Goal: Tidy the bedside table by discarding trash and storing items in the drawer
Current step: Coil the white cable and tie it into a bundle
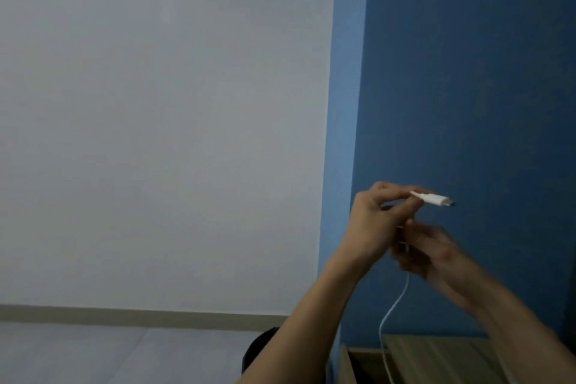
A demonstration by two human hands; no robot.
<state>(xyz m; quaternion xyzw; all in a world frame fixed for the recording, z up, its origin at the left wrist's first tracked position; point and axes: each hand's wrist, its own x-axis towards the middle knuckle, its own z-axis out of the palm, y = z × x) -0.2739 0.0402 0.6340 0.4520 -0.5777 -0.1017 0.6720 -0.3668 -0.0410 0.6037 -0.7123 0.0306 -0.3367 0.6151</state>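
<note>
My left hand (378,215) is raised in front of the blue wall and pinches a white charging cable (393,309) just behind its plug (434,198), which points right. My right hand (427,251) sits just below and right of the left, blurred by motion, with its fingers curled around the cable. From the hands the cable hangs down in a curve toward the wooden bedside table (436,355) at the bottom right. The table's drawer (349,362) looks open at its left side.
A white wall fills the left, a blue wall (467,72) the right. A pale floor with a beige skirting strip lies at the bottom left. A dark round object (258,349) sits on the floor left of the table.
</note>
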